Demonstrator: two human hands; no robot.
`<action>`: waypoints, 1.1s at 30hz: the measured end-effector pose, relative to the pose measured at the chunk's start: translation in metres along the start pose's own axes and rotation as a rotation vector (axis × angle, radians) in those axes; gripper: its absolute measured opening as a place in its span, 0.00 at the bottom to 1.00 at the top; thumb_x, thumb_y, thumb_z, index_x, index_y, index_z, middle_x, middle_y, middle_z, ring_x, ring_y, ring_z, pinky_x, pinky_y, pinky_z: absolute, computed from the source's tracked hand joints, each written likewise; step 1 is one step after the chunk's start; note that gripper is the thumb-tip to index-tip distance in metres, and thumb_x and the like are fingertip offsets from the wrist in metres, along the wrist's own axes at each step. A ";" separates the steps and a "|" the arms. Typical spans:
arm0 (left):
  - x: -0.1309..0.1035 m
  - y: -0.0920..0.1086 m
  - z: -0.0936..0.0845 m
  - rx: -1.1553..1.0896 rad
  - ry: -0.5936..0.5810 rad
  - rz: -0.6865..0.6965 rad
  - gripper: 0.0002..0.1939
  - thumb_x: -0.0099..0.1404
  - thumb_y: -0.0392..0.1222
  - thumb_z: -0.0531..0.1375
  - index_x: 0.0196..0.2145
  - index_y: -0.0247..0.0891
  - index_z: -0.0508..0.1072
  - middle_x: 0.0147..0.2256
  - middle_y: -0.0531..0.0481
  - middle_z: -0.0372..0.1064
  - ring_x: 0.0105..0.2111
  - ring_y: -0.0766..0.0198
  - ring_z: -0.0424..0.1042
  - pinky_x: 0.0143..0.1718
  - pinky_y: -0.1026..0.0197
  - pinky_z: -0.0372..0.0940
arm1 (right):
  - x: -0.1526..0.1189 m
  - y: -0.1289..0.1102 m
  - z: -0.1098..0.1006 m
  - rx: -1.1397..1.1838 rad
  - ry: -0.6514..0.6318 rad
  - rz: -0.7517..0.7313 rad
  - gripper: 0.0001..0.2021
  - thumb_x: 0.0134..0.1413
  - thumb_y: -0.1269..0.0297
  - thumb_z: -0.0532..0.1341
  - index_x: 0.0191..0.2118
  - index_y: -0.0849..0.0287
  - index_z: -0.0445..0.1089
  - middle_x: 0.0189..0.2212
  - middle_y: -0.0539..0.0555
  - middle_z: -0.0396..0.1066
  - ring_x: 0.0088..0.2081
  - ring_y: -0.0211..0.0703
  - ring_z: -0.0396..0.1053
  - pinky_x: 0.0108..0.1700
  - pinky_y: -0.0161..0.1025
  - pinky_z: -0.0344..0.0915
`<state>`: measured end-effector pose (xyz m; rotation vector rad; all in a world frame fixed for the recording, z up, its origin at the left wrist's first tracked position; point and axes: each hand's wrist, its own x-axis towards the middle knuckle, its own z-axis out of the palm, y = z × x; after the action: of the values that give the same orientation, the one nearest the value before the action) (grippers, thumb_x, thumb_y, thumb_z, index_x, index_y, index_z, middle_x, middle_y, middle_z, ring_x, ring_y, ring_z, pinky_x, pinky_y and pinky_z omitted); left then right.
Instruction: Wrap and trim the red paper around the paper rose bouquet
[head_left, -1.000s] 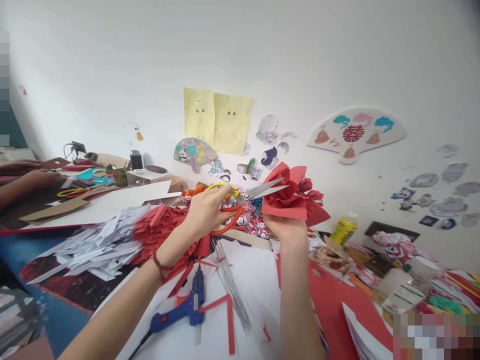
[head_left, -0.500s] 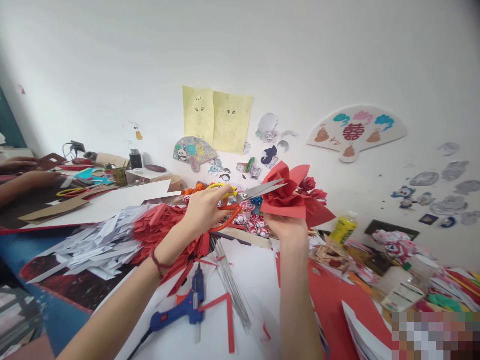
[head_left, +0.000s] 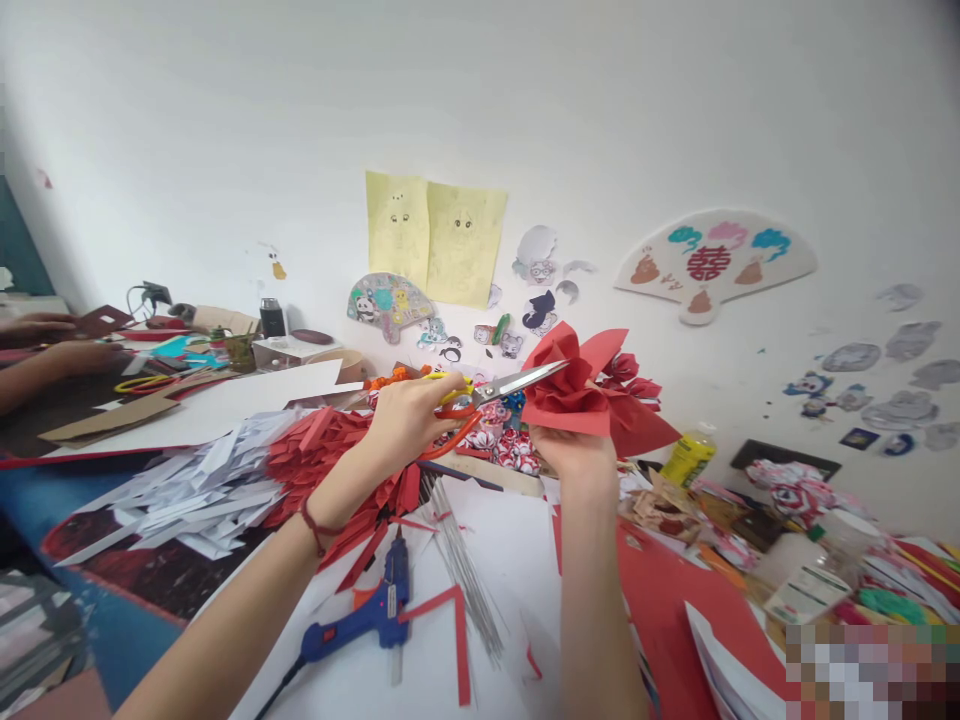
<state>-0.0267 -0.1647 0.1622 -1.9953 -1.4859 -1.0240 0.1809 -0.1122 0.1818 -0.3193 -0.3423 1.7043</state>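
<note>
My left hand (head_left: 409, 420) is closed on the handles of a pair of scissors (head_left: 517, 384), one loop yellow and the other orange-red. The blades point right, nearly together, with their tips at the petals of a red paper flower (head_left: 566, 395). That flower is held from below by my right hand (head_left: 577, 452), whose fingers are mostly hidden behind the red paper. Under my hands a blue glue gun (head_left: 367, 610) lies on white paper (head_left: 517, 600), next to a bundle of thin wires (head_left: 466, 575) and a bent red paper strip (head_left: 459, 640).
Piles of white paper strips (head_left: 199, 490) and red paper strips (head_left: 319, 455) lie at left. Another person's hands (head_left: 75, 345) are at the far left. A yellow bottle (head_left: 688, 455) and much clutter stand at right. A fan-shaped board (head_left: 712, 265) hangs on the wall.
The scissor blades have closed from a wider gap to nearly together at the flower. The flower has turned slightly in my right hand, its lower petal shifting right.
</note>
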 end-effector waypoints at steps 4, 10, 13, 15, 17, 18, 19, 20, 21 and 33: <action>0.000 0.001 0.000 0.001 -0.027 -0.014 0.11 0.62 0.47 0.62 0.41 0.45 0.70 0.33 0.54 0.75 0.30 0.62 0.72 0.30 0.64 0.56 | 0.001 0.000 0.000 -0.005 -0.054 0.007 0.06 0.59 0.61 0.58 0.37 0.55 0.71 0.29 0.47 0.78 0.32 0.37 0.77 0.33 0.36 0.77; 0.002 0.007 -0.007 0.025 -0.094 -0.056 0.17 0.62 0.56 0.60 0.42 0.44 0.65 0.37 0.52 0.74 0.36 0.58 0.73 0.29 0.62 0.55 | 0.000 0.000 0.002 0.018 0.040 -0.009 0.06 0.59 0.61 0.59 0.39 0.56 0.71 0.30 0.48 0.78 0.33 0.39 0.77 0.32 0.36 0.77; 0.002 0.010 -0.009 0.035 -0.097 -0.042 0.19 0.62 0.57 0.59 0.44 0.43 0.64 0.39 0.50 0.73 0.39 0.55 0.73 0.30 0.62 0.56 | 0.000 0.000 0.001 0.039 0.063 -0.018 0.05 0.57 0.63 0.61 0.38 0.56 0.70 0.30 0.48 0.78 0.33 0.39 0.77 0.33 0.35 0.76; 0.001 0.011 -0.008 0.042 -0.098 -0.028 0.20 0.62 0.57 0.58 0.45 0.43 0.63 0.41 0.50 0.73 0.41 0.54 0.73 0.30 0.61 0.57 | 0.001 0.000 0.000 0.045 0.058 -0.016 0.04 0.56 0.64 0.62 0.37 0.56 0.70 0.29 0.47 0.78 0.33 0.38 0.77 0.33 0.34 0.76; 0.001 0.011 -0.006 0.048 -0.102 -0.020 0.21 0.63 0.57 0.58 0.47 0.43 0.62 0.43 0.49 0.73 0.43 0.53 0.72 0.31 0.60 0.57 | 0.002 0.000 0.000 0.039 0.043 -0.013 0.04 0.55 0.64 0.63 0.37 0.56 0.70 0.27 0.45 0.77 0.33 0.38 0.76 0.33 0.34 0.76; 0.001 0.012 -0.005 0.051 -0.104 -0.021 0.21 0.63 0.57 0.58 0.47 0.43 0.62 0.43 0.49 0.72 0.44 0.53 0.72 0.31 0.60 0.58 | 0.002 0.001 0.000 0.031 0.034 -0.009 0.03 0.55 0.64 0.63 0.36 0.56 0.70 0.26 0.45 0.76 0.32 0.38 0.76 0.33 0.34 0.76; 0.001 0.012 -0.005 0.054 -0.104 -0.026 0.21 0.63 0.57 0.58 0.47 0.43 0.62 0.44 0.48 0.72 0.44 0.52 0.72 0.31 0.60 0.58 | 0.002 0.001 0.000 0.022 0.027 -0.007 0.03 0.56 0.64 0.63 0.36 0.55 0.70 0.25 0.45 0.76 0.32 0.38 0.76 0.33 0.34 0.76; 0.001 0.012 -0.004 0.055 -0.107 -0.033 0.21 0.63 0.58 0.58 0.47 0.43 0.62 0.44 0.48 0.72 0.44 0.52 0.72 0.31 0.60 0.58 | 0.002 0.002 0.000 0.015 0.024 -0.007 0.03 0.56 0.63 0.62 0.35 0.56 0.70 0.25 0.45 0.76 0.32 0.38 0.76 0.33 0.35 0.75; 0.002 0.013 -0.003 0.055 -0.109 -0.042 0.21 0.63 0.58 0.58 0.46 0.43 0.62 0.44 0.48 0.72 0.44 0.52 0.72 0.31 0.60 0.58 | 0.002 0.003 0.001 0.008 0.023 -0.007 0.03 0.56 0.63 0.62 0.35 0.56 0.70 0.26 0.46 0.76 0.32 0.38 0.76 0.32 0.35 0.75; 0.003 0.012 -0.002 0.000 -0.096 -0.075 0.16 0.65 0.54 0.57 0.47 0.45 0.63 0.41 0.52 0.74 0.40 0.56 0.73 0.33 0.62 0.58 | 0.001 0.010 0.001 -0.015 -0.018 -0.037 0.05 0.55 0.65 0.63 0.39 0.54 0.71 0.32 0.46 0.78 0.35 0.38 0.76 0.36 0.36 0.75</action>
<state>-0.0158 -0.1680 0.1667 -2.0277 -1.6220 -0.9703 0.1708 -0.1134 0.1789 -0.3074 -0.3727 1.6702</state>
